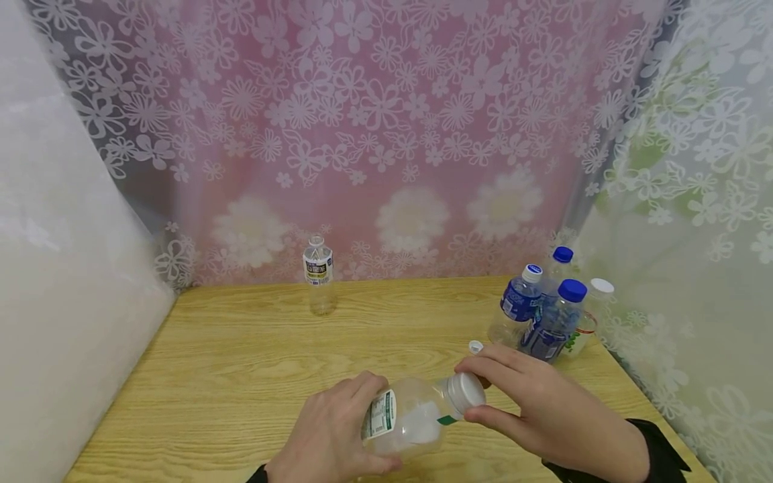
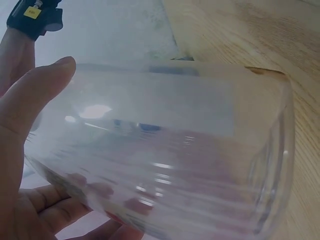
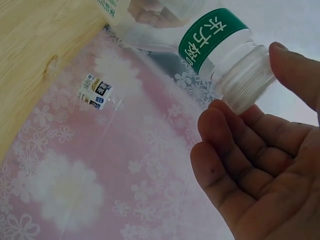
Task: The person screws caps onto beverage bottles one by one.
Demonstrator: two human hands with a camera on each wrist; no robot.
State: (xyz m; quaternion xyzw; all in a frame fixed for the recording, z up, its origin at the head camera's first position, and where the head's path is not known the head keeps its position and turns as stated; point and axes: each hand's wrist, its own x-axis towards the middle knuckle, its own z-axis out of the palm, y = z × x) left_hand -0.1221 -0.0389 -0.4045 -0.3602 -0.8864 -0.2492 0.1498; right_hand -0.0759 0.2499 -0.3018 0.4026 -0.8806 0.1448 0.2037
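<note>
A clear plastic bottle [image 1: 417,416] with a white cap [image 1: 466,394] lies tilted on its side in the air, low in the head view. My left hand [image 1: 332,429] grips its body, thumb on one side and fingers wrapped round the other. At the neck, my right hand [image 1: 537,406] pinches the cap between thumb and fingertips. The right wrist view shows a green label band [image 3: 212,37] close to the ribbed cap [image 3: 247,80]. In the left wrist view the bottle's base faces away from the palm.
Several bottles with blue or white caps, such as the blue-capped bottle [image 1: 552,325], cluster at the table's right. A small white cap [image 1: 476,347] lies just beyond my right hand. One labelled clear bottle [image 1: 320,278] stands at the back of the wooden table [image 1: 229,376]. Flowered curtains [image 1: 374,134] surround it.
</note>
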